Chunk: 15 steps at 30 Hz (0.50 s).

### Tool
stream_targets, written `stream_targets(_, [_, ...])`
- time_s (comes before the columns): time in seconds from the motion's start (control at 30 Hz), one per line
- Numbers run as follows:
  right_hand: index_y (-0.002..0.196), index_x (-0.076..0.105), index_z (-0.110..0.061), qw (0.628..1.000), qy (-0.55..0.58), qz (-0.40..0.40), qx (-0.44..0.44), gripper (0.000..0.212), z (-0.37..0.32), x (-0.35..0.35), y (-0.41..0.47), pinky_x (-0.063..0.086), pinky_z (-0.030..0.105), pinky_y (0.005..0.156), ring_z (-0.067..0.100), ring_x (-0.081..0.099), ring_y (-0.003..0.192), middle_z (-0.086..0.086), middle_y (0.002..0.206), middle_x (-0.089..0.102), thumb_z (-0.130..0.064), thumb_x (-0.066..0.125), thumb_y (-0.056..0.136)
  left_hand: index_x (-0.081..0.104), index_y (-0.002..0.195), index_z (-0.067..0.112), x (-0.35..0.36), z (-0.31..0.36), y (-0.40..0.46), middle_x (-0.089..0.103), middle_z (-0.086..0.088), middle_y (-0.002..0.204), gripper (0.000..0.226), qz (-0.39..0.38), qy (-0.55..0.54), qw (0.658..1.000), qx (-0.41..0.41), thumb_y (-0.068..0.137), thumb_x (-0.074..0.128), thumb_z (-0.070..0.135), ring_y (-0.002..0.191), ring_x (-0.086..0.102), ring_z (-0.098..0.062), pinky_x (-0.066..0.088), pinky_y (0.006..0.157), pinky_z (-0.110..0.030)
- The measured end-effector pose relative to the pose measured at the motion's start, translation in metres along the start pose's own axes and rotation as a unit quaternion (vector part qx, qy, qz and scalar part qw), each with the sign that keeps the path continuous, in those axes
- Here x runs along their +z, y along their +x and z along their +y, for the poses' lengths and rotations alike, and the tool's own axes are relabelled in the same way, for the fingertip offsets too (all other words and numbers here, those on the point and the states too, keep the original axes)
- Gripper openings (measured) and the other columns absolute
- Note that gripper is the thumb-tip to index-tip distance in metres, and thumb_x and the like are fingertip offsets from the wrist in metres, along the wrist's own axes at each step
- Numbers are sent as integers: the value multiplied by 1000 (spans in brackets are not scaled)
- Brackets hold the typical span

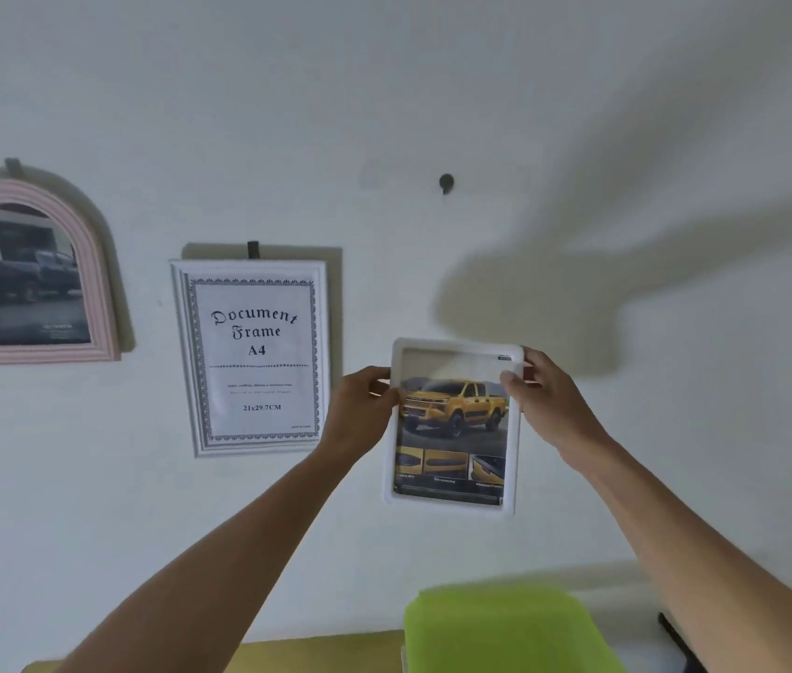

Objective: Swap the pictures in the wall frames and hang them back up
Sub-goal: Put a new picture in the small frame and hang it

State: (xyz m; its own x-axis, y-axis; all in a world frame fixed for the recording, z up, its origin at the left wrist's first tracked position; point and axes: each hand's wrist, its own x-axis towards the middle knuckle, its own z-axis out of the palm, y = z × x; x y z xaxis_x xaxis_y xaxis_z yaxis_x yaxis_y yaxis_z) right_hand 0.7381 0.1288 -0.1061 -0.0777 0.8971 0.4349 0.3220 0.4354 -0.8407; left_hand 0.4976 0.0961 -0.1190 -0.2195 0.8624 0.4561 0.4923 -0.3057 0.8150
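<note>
1. White rounded frame point(452, 427): held upright in front of the wall point(433, 89), below the bare hook point(446, 182) and well apart from it. It contains a picture of a yellow pickup truck point(455, 405) above three smaller panels.
2. Left hand point(360, 405): fingers closed on the frame's left edge near the top, thumb across the front border.
3. Right hand point(549, 400): gripping the upper right corner of the frame, thumb on the front and the other fingers wrapped behind. Both forearms reach up from the bottom of the view.
4. Document frame point(251, 357): a white rectangular frame hanging on the wall to the left of the held frame, just beside the left hand. Its sheet reads "Document Frame A4" and "21x29.7CM". A dark hook point(252, 249) shows at its top edge.
5. Pink arched frame point(32, 274): hanging further left, near the edge of the view, with a dark vehicle picture inside; its own hook point(12, 166) shows above the arch.
6. Shadows of the arms and frame fall on the wall to the upper right.
7. Green container point(506, 633): blurred, at the bottom of the view below the held frame, beside a yellowish surface point(311, 653).
</note>
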Motion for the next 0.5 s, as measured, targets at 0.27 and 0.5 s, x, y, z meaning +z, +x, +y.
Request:
stream_targets(0.27, [136,52,-34,993,-41,75,-85,50,-38,-18,89,46,16,69,11,68,89,-9,98,68,-18,69,91,74,105,20,-11,55,97,71,8,84,18,63,27,992,103,90,65,25,70,64,-10,46,64,-21])
stream_targets(0.5, [126,63,-22,979,6,138,-150,41,-68,-18,140,43,1,62,3,67,85,-9,93,68,-18,75,87,71,102,17,-19,86,150,64,-2,76,16,133,121,968,176,92,58,19,72,56,-17,38,56,-11])
